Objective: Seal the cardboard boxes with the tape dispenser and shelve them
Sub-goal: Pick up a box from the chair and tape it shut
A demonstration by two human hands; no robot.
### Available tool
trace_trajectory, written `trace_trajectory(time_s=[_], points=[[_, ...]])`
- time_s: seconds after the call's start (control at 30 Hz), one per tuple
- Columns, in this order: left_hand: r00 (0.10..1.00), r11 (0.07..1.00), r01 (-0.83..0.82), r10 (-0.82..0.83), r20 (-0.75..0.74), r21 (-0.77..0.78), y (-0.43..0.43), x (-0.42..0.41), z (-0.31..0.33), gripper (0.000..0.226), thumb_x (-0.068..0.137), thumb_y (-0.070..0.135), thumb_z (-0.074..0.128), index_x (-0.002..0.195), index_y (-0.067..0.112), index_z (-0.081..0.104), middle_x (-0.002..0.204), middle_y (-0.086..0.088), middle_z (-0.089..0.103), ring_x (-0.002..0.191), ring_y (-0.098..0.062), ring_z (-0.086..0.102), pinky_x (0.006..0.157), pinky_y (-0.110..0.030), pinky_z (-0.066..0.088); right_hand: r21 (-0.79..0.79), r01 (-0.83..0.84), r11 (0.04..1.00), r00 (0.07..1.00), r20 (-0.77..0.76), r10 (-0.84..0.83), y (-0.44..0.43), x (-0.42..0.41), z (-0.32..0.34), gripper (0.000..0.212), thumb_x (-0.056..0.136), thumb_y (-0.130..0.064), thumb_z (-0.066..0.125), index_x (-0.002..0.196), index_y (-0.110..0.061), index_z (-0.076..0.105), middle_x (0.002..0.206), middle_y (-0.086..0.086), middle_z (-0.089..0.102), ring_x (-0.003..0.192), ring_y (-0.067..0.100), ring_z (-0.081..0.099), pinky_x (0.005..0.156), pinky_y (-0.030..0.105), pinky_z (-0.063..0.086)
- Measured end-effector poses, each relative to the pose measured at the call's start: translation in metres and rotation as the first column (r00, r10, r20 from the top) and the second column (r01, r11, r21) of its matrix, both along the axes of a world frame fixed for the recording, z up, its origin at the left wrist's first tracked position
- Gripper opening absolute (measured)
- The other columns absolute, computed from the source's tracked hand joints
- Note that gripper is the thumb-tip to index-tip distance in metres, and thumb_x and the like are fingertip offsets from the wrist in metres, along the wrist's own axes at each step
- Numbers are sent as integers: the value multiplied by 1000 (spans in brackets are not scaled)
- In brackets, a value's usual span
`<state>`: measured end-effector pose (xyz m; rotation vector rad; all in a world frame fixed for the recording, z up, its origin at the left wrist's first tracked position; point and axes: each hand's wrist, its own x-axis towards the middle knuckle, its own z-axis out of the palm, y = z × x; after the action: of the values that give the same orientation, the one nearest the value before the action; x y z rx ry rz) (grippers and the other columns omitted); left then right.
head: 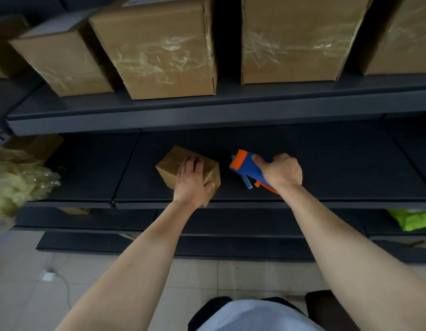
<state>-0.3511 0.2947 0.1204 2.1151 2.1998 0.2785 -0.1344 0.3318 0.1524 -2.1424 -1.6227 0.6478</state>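
Observation:
A small cardboard box (170,167) sits on the dark middle shelf (326,163), near its front edge. My left hand (191,181) lies on top of the box, fingers spread over the lid and thumb hooked over its right front corner. Just to the right of the box, my right hand (281,172) grips the handle of a blue and orange tape dispenser (244,166). The dispenser's orange roller end points toward the box, a small gap apart from it. Clear tape shines on the box's near corner.
Several large taped cardboard boxes (164,46) stand on the upper shelf (135,111). A heap of crumpled clear plastic (18,182) and another box lie at the left of the middle shelf. A green bag (412,218) sits on a lower shelf at right. Tiled floor below.

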Motion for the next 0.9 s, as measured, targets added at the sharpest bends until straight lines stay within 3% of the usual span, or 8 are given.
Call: trace_trajectory(time_s=[0.2, 0.43, 0.57, 0.67, 0.73, 0.77, 0.83, 0.9], points=[[990, 998, 3, -11, 143, 57, -7, -5, 2, 65, 92, 44, 53, 145, 11, 33, 149, -11, 30, 139, -27, 22, 115, -40, 20, 19, 0, 1000, 996, -86, 1, -4, -13, 5, 62, 84, -67, 50, 64, -9, 56, 60, 4, 55, 51, 17, 52, 45, 24, 32], [909, 989, 124, -81, 409, -78, -7, -20, 12, 62, 89, 28, 63, 144, 20, 36, 155, 2, 24, 144, -16, 12, 118, -35, 14, 46, 66, 997, 973, -222, -54, -10, -13, 6, 64, 88, -65, 44, 67, -7, 62, 62, 7, 60, 58, 18, 58, 47, 24, 33], [896, 934, 297, -201, 396, -197, 1, -41, 27, 59, 86, 11, 62, 139, 30, 43, 153, 13, 27, 141, -2, 2, 111, -22, -9, 21, 126, 992, 960, -254, -116, -15, -6, 4, 55, 92, -57, 43, 71, -9, 60, 66, 8, 61, 60, 20, 59, 49, 24, 34], [878, 903, 326, -178, 445, -281, 6, -51, 36, 50, 83, 4, 63, 121, 36, 56, 147, 16, 36, 144, -9, 6, 113, -31, -15, 9, 137, 991, 957, -261, -130, -20, -7, 3, 53, 91, -56, 44, 70, -10, 58, 65, 7, 59, 58, 18, 57, 50, 25, 35], [806, 933, 246, -48, 590, -261, 3, -48, 37, 30, 84, 11, 64, 101, 35, 64, 135, 17, 47, 140, -13, 25, 118, -44, 8, 11, 146, 989, 949, -284, -137, -22, -10, 3, 52, 91, -55, 45, 70, -9, 58, 64, 6, 59, 58, 18, 57, 50, 25, 36], [787, 953, 186, 0, 617, -237, 2, -45, 37, 22, 83, 20, 67, 101, 32, 64, 129, 15, 46, 133, -14, 33, 114, -42, 24, 10, 150, 989, 945, -294, -140, -23, -12, 4, 52, 91, -55, 46, 70, -9, 59, 64, 6, 60, 58, 18, 58, 50, 25, 37], [888, 978, 83, 14, 461, -190, -3, -39, 33, 53, 77, 43, 71, 123, 26, 53, 130, 7, 34, 124, -15, 32, 104, -35, 33, 13, 149, 989, 943, -302, -138, -25, -15, 5, 52, 90, -55, 47, 70, -9, 59, 64, 7, 60, 59, 19, 58, 50, 26, 36], [966, 984, 42, 4, 258, -174, -4, -39, 29, 77, 75, 50, 70, 139, 22, 38, 137, 0, 27, 125, -20, 28, 106, -37, 29, 24, 141, 990, 944, -305, -127, -25, -16, 8, 51, 90, -53, 48, 68, -8, 59, 62, 6, 60, 57, 18, 58, 48, 25, 34]])
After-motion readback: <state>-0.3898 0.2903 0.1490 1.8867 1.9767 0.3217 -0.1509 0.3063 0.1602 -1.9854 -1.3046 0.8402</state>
